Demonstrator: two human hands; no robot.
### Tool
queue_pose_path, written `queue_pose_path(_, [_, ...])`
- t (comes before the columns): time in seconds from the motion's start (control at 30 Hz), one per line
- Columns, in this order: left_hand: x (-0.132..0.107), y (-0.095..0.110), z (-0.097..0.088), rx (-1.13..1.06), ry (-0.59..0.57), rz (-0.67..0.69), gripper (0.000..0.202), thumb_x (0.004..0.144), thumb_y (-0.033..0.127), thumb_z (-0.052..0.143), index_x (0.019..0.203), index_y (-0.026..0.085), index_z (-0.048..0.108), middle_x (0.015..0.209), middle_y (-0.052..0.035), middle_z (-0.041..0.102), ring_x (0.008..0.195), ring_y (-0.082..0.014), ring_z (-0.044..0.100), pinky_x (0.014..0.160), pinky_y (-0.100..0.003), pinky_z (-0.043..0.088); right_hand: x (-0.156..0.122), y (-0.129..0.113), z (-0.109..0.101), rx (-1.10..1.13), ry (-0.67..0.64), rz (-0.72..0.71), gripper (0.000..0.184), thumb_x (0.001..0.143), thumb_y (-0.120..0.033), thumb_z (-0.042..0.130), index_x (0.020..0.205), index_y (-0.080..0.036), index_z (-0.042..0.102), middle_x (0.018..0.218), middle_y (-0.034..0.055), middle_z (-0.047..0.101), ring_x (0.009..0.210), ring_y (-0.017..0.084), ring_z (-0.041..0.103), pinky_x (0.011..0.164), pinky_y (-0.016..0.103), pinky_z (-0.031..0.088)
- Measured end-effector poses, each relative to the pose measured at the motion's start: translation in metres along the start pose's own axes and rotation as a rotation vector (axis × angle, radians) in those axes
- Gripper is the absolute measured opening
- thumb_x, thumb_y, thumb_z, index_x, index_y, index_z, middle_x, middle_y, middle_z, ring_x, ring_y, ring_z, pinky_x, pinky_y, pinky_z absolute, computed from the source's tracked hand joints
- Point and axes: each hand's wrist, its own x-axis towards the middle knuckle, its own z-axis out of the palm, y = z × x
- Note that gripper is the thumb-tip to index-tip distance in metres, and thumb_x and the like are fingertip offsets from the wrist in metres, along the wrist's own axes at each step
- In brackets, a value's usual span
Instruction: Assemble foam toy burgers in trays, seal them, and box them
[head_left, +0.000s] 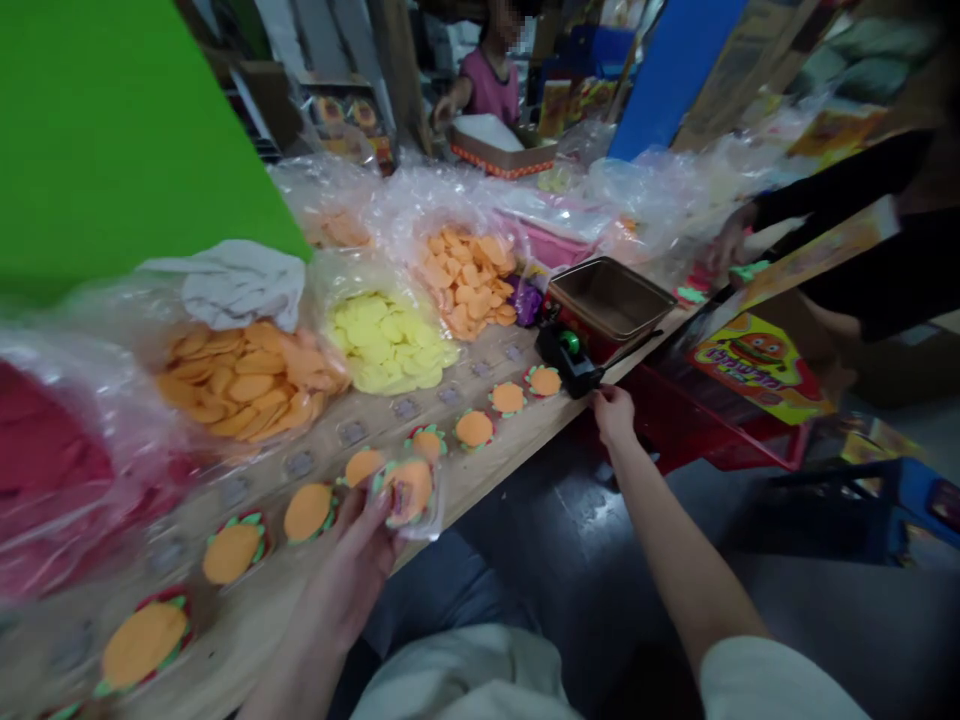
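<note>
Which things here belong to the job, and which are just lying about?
Likely job:
packed burger, in the left hand
black tape dispenser, at the right hand
orange-topped burgers in a row

Seemingly lying about:
grey cloth
blue crate

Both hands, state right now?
Left hand: closed, holding a clear plastic pack.
Right hand: fingers pinched at the end of the black tape dispenser; anything between them can't be made out.
</note>
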Motion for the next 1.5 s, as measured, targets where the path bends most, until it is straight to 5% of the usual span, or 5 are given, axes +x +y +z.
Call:
queue_pose_path(0.13, [-0.007, 0.014, -0.006, -0.069, -0.038, 0.028, 0.028, 0.072, 0.016, 0.066, 0.098, 0.021, 0.057, 0.096, -0.0015, 0.065, 0.079, -0.012, 0.063, 0.068, -0.022, 0.053, -0.06, -0.027, 0.022, -0.051, -0.114, -0.109, 0.021, 0.073, -0.037, 0.056, 0.082, -0.018, 0.053, 0.072, 0.0038, 0.057, 0.068, 0.017, 0.055, 0.064, 0.032, 0.047])
queue_pose_path(0.43, [-0.021, 0.031, -0.046, -0.001, -0.112, 0.171, 0.031, 0.074, 0.024, 0.065, 0.103, 0.02, 0.056, 0.104, -0.0031, 0.062, 0.086, -0.0146, 0.061, 0.073, -0.026, 0.05, -0.229, -0.082, 0.112, 0.045, -1.1, -0.311, 0.044, 0.08, -0.023, 0.055, 0.122, -0.026, 0.041, 0.072, -0.0034, 0.058, 0.068, 0.012, 0.056, 0.065, 0.026, 0.044])
queue_pose_path(0.83, [-0.036, 0.039, -0.08, 0.008, -0.099, 0.247, 0.034, 0.071, 0.023, 0.067, 0.103, 0.021, 0.055, 0.102, -0.002, 0.06, 0.086, -0.0131, 0.058, 0.072, -0.023, 0.046, -0.248, -0.071, 0.137, -0.037, -1.148, -0.237, 0.053, 0.079, -0.024, 0.054, 0.127, -0.024, 0.03, 0.068, -0.005, 0.054, 0.064, 0.012, 0.053, 0.061, 0.026, 0.043])
queue_pose_path(1.03, [-0.039, 0.053, -0.101, -0.085, -0.003, 0.319, 0.031, 0.07, 0.023, 0.067, 0.1, 0.021, 0.057, 0.095, 0.0001, 0.06, 0.079, -0.01, 0.058, 0.066, -0.02, 0.047, -0.246, -0.054, 0.137, -0.182, -0.796, -0.386, 0.036, 0.076, -0.029, 0.06, 0.11, -0.021, 0.048, 0.088, 0.0032, 0.058, 0.083, 0.017, 0.055, 0.078, 0.034, 0.043])
queue_pose_path(1.5, [-0.045, 0.054, -0.118, -0.074, -0.002, 0.352, 0.034, 0.071, 0.025, 0.067, 0.103, 0.023, 0.056, 0.094, -0.0001, 0.059, 0.077, -0.0104, 0.057, 0.069, -0.022, 0.045, -0.286, -0.092, 0.172, -0.039, -1.153, -0.449, 0.046, 0.081, -0.018, 0.053, 0.123, -0.023, 0.036, 0.068, -0.0053, 0.055, 0.069, 0.011, 0.055, 0.069, 0.026, 0.043])
